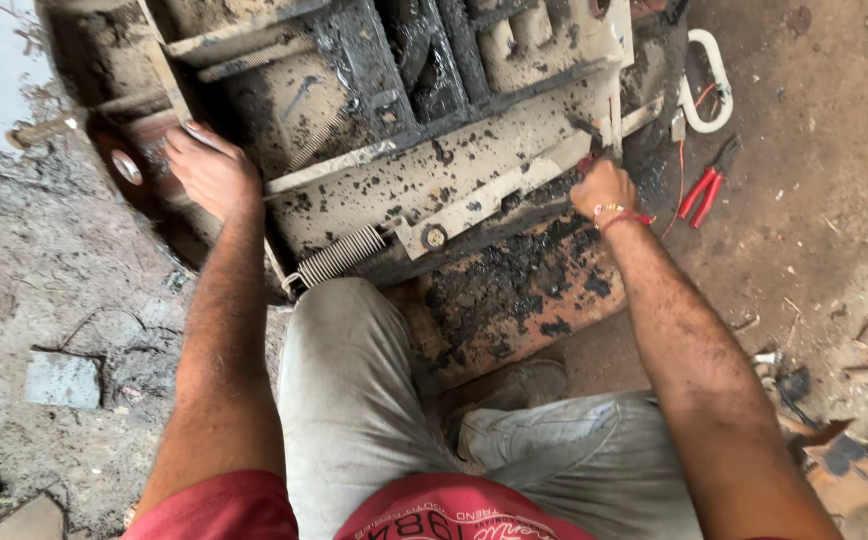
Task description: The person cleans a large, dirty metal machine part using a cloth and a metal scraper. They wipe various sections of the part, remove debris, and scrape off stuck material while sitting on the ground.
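Greasy, soot-caked metal fills the far half of the scene: a heavy machine housing [404, 130] lying on the dirt floor [804, 250]. The left hand [209, 170] presses flat and open against its rusty round end at the left, apparently to steady it. The right hand [602, 190] is clenched around a thin tool [594, 140] worked into the housing's right edge; what kind of tool cannot be made out. A coil spring [339, 255] stretches along the near edge. Red-handled pliers [706, 185] lie released on the floor, far right.

Red shirt, grey trousers, red thread and bangle [616, 214] at right wrist.
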